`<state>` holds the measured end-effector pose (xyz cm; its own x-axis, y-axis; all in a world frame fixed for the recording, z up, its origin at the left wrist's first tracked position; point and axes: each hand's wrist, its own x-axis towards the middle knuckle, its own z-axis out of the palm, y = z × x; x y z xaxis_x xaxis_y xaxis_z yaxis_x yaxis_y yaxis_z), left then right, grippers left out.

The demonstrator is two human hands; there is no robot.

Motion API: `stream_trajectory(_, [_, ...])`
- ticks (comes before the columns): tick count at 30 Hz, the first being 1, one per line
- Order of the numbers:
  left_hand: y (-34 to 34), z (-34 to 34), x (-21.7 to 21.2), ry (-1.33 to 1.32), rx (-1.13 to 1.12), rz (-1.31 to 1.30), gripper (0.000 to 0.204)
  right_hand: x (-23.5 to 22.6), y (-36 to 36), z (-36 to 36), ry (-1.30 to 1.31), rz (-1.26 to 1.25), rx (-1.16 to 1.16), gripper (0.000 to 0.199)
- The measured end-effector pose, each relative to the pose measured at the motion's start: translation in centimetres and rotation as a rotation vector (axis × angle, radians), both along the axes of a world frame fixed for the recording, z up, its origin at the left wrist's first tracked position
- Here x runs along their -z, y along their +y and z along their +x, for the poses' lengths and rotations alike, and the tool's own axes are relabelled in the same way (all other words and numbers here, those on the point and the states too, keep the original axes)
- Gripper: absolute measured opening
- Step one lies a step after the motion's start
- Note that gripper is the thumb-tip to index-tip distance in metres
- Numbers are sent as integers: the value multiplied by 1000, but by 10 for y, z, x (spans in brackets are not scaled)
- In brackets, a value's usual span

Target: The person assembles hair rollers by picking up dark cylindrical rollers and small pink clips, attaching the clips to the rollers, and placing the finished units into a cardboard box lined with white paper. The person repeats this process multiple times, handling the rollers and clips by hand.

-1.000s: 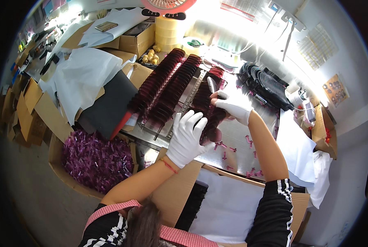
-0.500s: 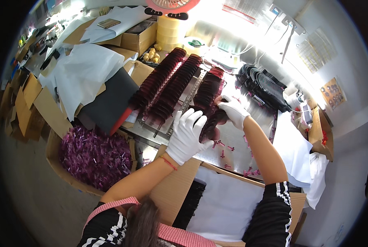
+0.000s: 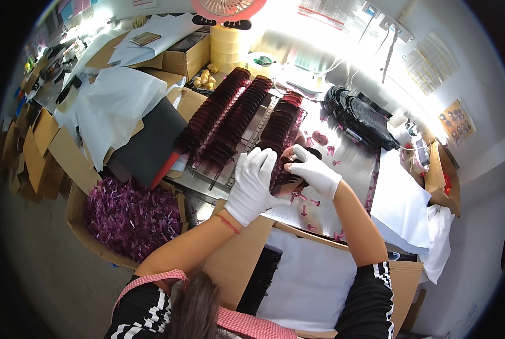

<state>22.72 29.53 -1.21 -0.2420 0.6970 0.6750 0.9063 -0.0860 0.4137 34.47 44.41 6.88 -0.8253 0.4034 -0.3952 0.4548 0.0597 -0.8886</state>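
Note:
Dark red, lens-like pieces stand in overlapping rows on a metal rack. My white-gloved left hand (image 3: 251,183) curls against the near end of the right-hand row (image 3: 281,121), with its thumb stretched along the near side. Close beside it, my right hand (image 3: 314,172), gloved with bare thumb and fingertips, pinches at a dark lens (image 3: 289,183); its fingers partly hide the grip. Two more rows, a left row (image 3: 216,110) and a middle row (image 3: 238,121), stand across the metal strip. Small pink clips (image 3: 304,209) lie scattered on the metal tabletop (image 3: 343,183).
A carton of purple clear pieces (image 3: 134,220) sits at the left. Stacked black curved parts (image 3: 360,116) lie at the back right. Before me is an open box with a white sheet (image 3: 309,277). A pink fan (image 3: 230,7) and yellow tape rolls (image 3: 228,48) stand at the back.
My right hand has come left and nearer, close to my left hand. My left fingers have drawn closer together. A reddish piece now shows on the tabletop beyond my right hand.

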Motion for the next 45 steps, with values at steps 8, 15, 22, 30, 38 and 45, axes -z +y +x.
stream_trajectory(8, [5,-14,-1,-59,189,1,133,-3,-17,8,58,10,-142,39])
stream_trajectory(15, [11,-18,16,61,72,82,107,-7,-64,10,19,-88,39,30])
stream_trajectory(22, [-29,11,-28,-11,32,0,81,50,-65,48,301,-873,653,31])
stream_trajectory(30, [-93,82,-42,-2440,839,-61,45,-15,-141,62,355,828,-69,48])
stream_trajectory(38, [-131,56,-25,-2514,456,-81,32,26,-103,71,193,261,154,67])
stream_trajectory(45, [-143,48,-22,-2245,556,-30,35,60,-85,0,84,-115,409,28])
